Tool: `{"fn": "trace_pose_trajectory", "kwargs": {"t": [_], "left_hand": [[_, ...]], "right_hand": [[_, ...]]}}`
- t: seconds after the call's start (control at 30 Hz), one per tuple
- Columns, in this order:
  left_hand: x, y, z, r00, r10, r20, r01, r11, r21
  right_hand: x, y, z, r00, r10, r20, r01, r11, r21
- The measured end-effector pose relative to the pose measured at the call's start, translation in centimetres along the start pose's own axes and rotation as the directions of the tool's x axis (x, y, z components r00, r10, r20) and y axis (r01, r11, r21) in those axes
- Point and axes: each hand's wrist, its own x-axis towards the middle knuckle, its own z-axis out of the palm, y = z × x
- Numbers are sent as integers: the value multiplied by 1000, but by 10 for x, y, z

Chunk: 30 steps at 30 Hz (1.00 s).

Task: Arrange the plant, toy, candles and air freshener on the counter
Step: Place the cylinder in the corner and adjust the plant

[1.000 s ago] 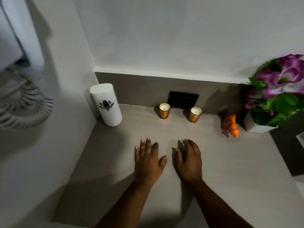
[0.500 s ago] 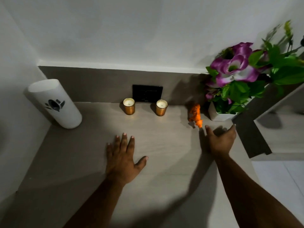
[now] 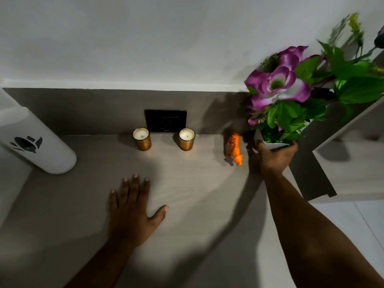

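Note:
A plant (image 3: 291,94) with purple flowers and green leaves stands in a white pot at the back right of the grey counter (image 3: 197,194). My right hand (image 3: 274,157) wraps around the front of that pot. Just left of it stands a small orange tiger toy (image 3: 234,148). Two copper-coloured candles (image 3: 142,139) (image 3: 187,139) sit side by side against the back wall. A white cylindrical air freshener (image 3: 39,142) with a dark flower mark stands at the far left. My left hand (image 3: 133,210) lies flat on the counter, fingers spread, holding nothing.
A black wall socket (image 3: 165,120) is set into the grey backsplash behind the candles. A lower grey ledge (image 3: 353,163) steps down at the right beyond the counter's edge, with white floor below it.
My right hand has reached forward and right from the counter and closed around the plant's pot. The view has shifted to the right. My left hand has stayed flat on the counter.

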Motion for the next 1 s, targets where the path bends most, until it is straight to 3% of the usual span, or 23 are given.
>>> {"fn": "trace_pose_trajectory", "kwargs": {"t": [0.13, 0.3, 0.37, 0.43, 0.5, 0.6, 0.7, 0.9, 1.0], "left_hand": [[0, 1, 0, 1000, -9, 3, 9, 1000, 6], [0, 0, -1, 1000, -4, 12, 4, 1000, 10], [0, 0, -1, 1000, -4, 10, 4, 1000, -1], [-1, 1, -2, 1000, -7, 11, 7, 1000, 4], [-1, 2, -3, 1000, 0, 10, 0, 1000, 16], [-1, 2, -4, 1000, 5, 5, -5, 1000, 7], [-2, 3, -4, 1000, 6, -8, -6, 1000, 0], [-2, 1, -5, 1000, 15, -20, -15, 1000, -6], [-1, 3, -8, 1000, 0, -23, -1, 998, -71]], "right_hand": [[2, 0, 0, 1000, 12, -6, -12, 1000, 2], [-12, -9, -10, 996, 28, 87, -29, 1000, 11], [-32, -15, -14, 996, 69, 53, -69, 998, 2], [-60, -21, -12, 998, -15, 65, 17, 999, -40], [-86, -27, -4, 978, -90, 187, 111, 988, -107], [-103, -36, 12, 941, -110, 319, 202, 940, -273], [-104, -42, 21, 924, -143, 354, 280, 885, -373], [-103, -52, 23, 933, -73, 351, 212, 902, -375], [-130, -61, 24, 896, -290, 337, 388, 881, -272]]}}
